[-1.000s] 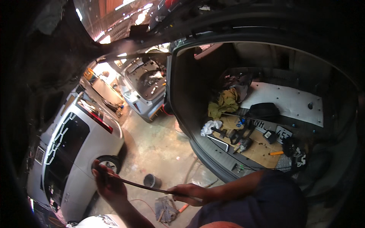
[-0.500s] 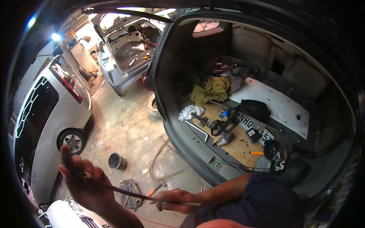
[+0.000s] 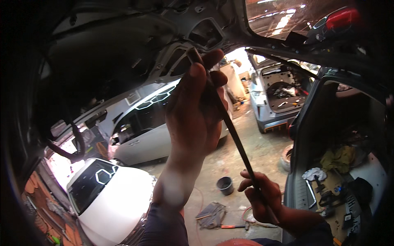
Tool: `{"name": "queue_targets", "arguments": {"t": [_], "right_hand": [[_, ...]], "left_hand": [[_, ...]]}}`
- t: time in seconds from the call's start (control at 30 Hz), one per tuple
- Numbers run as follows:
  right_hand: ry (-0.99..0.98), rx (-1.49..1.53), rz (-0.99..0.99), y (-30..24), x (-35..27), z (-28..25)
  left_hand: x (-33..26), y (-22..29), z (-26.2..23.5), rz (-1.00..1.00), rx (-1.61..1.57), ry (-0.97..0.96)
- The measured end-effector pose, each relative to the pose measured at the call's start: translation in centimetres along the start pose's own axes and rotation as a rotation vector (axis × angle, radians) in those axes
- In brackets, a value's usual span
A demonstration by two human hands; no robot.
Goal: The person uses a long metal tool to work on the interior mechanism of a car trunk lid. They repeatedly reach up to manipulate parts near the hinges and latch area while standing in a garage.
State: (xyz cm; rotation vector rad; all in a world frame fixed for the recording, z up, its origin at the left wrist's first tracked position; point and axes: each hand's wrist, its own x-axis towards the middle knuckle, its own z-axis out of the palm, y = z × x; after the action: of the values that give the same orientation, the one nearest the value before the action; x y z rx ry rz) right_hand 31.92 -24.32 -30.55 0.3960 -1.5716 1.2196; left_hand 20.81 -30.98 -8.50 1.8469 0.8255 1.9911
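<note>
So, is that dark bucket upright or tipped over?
Upright: the bucket stands on its base on the floor, round mouth facing up.

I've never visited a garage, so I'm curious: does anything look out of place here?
A bit: a number plate lies loose in the boot instead of mounted, and an orange-handled tool lies on the floor, where someone could trip.
</note>
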Motion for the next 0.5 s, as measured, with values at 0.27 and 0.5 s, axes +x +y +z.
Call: {"name": "queue_targets", "arguments": {"t": [0.27,0.5], "right_hand": [[-0.074,0.166,-0.062,-1.8,3.8,-0.6],[-0.175,0.277,-0.078,-2.3,6.1,-0.4]], "left_hand": [[-0.2,3.7,2.1,0.022,0.358,-0.07],[0.4,6.3,2.5,0.076,0.432,-0.141]]}}
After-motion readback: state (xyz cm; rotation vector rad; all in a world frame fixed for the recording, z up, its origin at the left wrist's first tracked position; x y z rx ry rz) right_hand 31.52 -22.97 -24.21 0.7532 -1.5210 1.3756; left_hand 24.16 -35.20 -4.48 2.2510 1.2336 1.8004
